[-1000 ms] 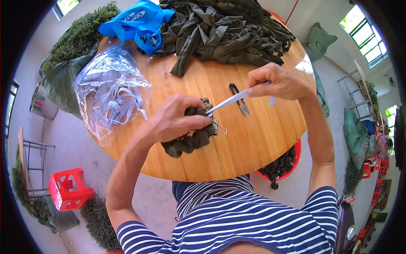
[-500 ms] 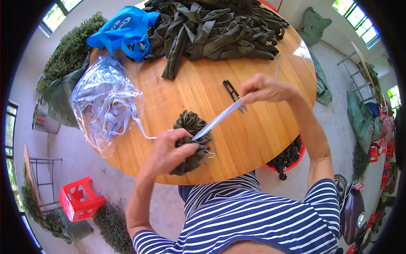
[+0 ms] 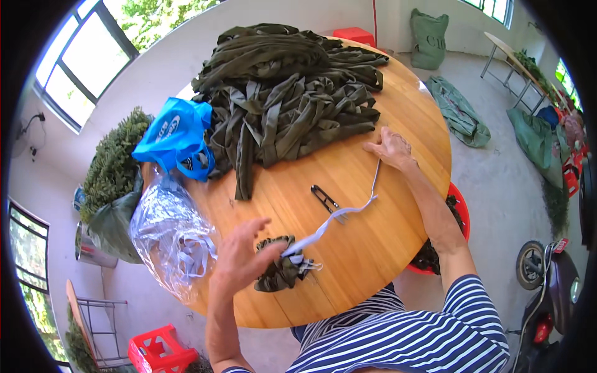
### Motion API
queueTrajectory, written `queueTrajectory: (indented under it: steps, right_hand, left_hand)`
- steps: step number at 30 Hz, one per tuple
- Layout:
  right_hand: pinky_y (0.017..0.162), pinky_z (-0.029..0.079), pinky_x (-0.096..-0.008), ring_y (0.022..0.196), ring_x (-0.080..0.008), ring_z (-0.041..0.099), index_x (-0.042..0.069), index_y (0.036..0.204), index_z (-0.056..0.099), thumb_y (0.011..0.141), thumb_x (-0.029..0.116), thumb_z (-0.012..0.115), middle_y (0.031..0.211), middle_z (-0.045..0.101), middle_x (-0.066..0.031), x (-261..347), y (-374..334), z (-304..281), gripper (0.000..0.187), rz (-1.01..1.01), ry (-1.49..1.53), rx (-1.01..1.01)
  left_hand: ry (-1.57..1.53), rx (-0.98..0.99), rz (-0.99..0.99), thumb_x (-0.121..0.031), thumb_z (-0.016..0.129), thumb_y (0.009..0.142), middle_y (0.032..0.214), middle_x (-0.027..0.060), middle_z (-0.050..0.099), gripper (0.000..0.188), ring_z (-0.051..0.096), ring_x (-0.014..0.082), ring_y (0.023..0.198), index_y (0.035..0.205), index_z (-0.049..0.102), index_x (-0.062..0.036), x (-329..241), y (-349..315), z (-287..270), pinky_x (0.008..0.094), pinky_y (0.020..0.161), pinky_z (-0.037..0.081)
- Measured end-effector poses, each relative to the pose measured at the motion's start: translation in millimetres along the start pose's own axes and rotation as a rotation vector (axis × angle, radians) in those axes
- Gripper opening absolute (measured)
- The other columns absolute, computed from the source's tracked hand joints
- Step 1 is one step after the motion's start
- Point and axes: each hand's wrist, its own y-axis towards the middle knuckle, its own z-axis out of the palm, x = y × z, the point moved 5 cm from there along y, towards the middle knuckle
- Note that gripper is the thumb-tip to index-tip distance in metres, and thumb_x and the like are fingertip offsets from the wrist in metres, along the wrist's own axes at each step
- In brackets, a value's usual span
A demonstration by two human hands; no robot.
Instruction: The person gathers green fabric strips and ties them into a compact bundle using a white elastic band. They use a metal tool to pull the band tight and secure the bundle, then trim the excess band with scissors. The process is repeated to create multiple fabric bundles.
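My left hand [image 3: 244,258] is open, fingers spread, beside a small bunched olive-green fabric tube [image 3: 280,278]; its thumb lies over the cloth. A pale white elastic band [image 3: 320,231] comes out of the bunch and runs up to the right across the table. Farther right, my right hand [image 3: 395,150] is closed on a thin rod [image 3: 375,176], whose lower end meets the tip of the band. Thread snips [image 3: 326,200] with black handles lie on the table, their blades beside the band.
A heap of olive fabric strips [image 3: 292,105] covers the far side of the round wooden table [image 3: 398,217]. At the left are a blue bag [image 3: 177,133] and a clear plastic bag [image 3: 168,230] with white elastic. Below the right edge stands a red basin [image 3: 461,211].
My left hand has let go of the bunched fabric and opened. My right hand has moved away from the fabric, up and right, and the band now lies slack instead of pulled taut.
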Motion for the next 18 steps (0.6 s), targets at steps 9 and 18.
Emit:
queueTrajectory:
  steps: [9,18]
  right_hand:
    - [0.066,0.045,-0.0393,0.073,-0.0276,0.060,0.006,0.105,0.051,0.065,0.018,0.061,0.072,0.061,-0.0127,-17,-9,-14,0.043,-0.137,0.183,-0.162]
    - [0.049,0.051,-0.0224,0.054,-0.0129,0.060,0.000,0.107,0.051,0.072,0.011,0.061,0.071,0.060,-0.0061,-53,-5,-41,0.038,0.228,1.075,0.006]
  left_hand:
    - [0.556,-0.488,-0.038,-0.029,0.061,0.073,0.091,0.0108,0.060,0.027,0.050,0.0290,0.098,0.083,0.063,-0.0042,56,160,25,0.0406,0.082,0.039]
    - [-0.729,-0.353,-0.123,-0.025,0.041,0.086,0.098,0.0098,0.061,0.028,0.056,0.0180,0.093,0.096,0.058,-0.0045,35,191,-119,0.0328,0.075,0.046]
